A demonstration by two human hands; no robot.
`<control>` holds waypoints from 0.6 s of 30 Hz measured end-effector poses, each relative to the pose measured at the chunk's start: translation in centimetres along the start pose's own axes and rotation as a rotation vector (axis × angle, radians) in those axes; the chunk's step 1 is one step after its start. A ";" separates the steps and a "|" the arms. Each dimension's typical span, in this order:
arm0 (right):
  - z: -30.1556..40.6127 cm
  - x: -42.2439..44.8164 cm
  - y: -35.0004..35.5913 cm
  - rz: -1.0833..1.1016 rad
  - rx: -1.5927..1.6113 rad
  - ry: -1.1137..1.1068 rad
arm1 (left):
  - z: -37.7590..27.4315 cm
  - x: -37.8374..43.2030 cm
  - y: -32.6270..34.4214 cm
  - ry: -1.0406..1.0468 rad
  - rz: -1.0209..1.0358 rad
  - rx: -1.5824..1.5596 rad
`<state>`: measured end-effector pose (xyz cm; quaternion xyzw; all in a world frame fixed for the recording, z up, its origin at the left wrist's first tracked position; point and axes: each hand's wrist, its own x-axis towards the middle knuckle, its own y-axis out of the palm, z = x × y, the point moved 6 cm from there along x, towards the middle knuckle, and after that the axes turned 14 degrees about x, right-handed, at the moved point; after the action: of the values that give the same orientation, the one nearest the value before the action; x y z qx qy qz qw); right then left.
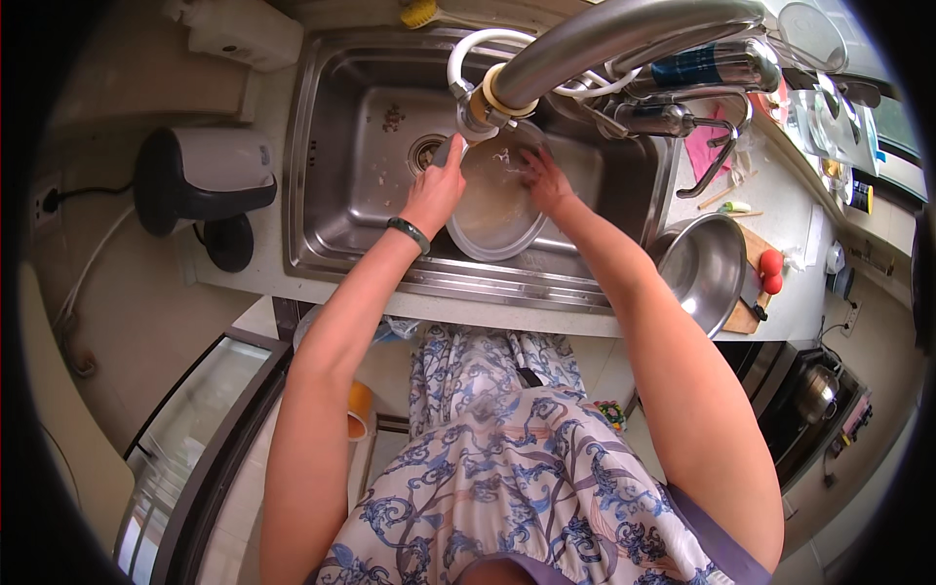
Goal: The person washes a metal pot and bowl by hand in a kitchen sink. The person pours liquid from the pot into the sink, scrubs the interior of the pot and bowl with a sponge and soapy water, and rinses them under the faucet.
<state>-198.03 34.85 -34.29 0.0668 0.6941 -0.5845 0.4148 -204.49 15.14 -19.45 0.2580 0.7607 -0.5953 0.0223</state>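
Observation:
A round translucent plastic basin (488,245) sits in the stainless steel sink (344,175), under the faucet outlet (479,121). Cloudy water and a few pale bits show inside it. My left hand (436,189) is at the basin's left rim, its index finger reaching up to the faucet outlet. Whether it grips the rim or part of the faucet is hidden. My right hand (547,183) is blurred over the right side of the basin, fingers apart at the water, with nothing seen in them. Food scraps (393,118) lie on the sink floor near the drain (426,153).
The thick metal faucet neck (585,47) arches over the sink from the upper right. A steel bowl (702,263) stands right of the sink, by a wooden cutting board (746,307) and red round items (771,272). A white-and-black appliance (212,172) stands at left.

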 end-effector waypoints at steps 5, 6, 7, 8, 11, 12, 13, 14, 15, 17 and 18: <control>3.6 -2.8 0.8 -0.028 0.224 0.083 | -0.4 0.0 0.0 0.055 -0.042 0.017; 6.0 -3.5 0.6 0.066 0.365 0.107 | -0.1 -0.2 0.0 0.045 -0.044 0.017; 8.3 -3.9 0.2 0.160 0.507 0.139 | -0.1 -0.3 0.0 0.049 -0.053 0.009; 10.3 -4.0 -0.3 0.188 0.694 0.112 | -0.3 -0.2 -0.1 0.057 -0.063 0.000; 13.7 -2.0 -0.8 0.360 1.875 0.088 | -0.3 0.4 0.5 0.082 -0.138 -0.044; 13.6 -2.0 -1.0 0.361 1.876 0.089 | -0.4 0.3 0.3 0.103 -0.143 -0.053; 13.4 -2.2 -1.3 0.346 1.895 0.065 | -0.5 0.4 0.2 0.103 -0.140 -0.053; 13.2 -2.4 -1.5 0.331 1.913 0.041 | -0.6 0.5 0.2 0.119 -0.119 -0.051; 11.9 -3.2 -0.9 0.205 1.482 0.024 | -0.8 0.6 -0.1 0.136 -0.102 -0.050; 8.6 -4.7 -0.2 0.077 0.699 0.014 | -0.6 0.9 -0.2 0.141 -0.079 -0.011; 6.6 -4.6 -0.1 0.018 0.503 0.001 | -0.8 1.5 -0.2 0.156 -0.056 0.022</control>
<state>-191.81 30.93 -30.98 0.1744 0.5265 -0.7352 0.3897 -205.64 16.36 -19.52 0.2825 0.7604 -0.5821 -0.0564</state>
